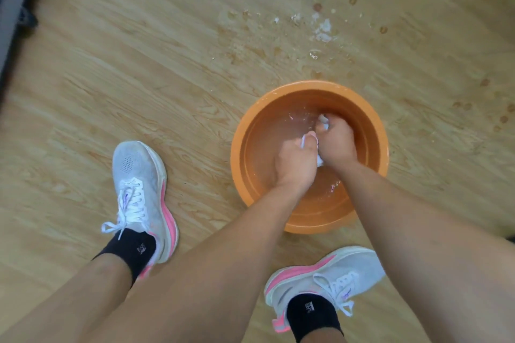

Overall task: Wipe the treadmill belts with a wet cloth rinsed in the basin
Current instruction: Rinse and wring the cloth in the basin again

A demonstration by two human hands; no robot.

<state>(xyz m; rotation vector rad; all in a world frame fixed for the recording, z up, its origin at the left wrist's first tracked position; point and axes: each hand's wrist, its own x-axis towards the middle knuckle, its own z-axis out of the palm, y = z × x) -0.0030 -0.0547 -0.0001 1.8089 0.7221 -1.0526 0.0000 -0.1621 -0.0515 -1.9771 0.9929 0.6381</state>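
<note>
An orange round basin (pixel 239 142) with water in it stands on the wooden floor. Both my hands are inside it, side by side over the water. My left hand (pixel 295 161) and my right hand (pixel 337 142) each grip one small white cloth (pixel 323 121) between them. Most of the cloth is hidden inside my fists; white bits show above my right hand, between the hands and below them. No treadmill belt is plainly in view.
Water drops and wet patches (pixel 320 30) lie on the floor beyond the basin. My two feet in white-and-pink shoes (pixel 139 189) (pixel 328 273) stand left of and in front of the basin. A dark grey machine edge (pixel 11 22) runs along the left border.
</note>
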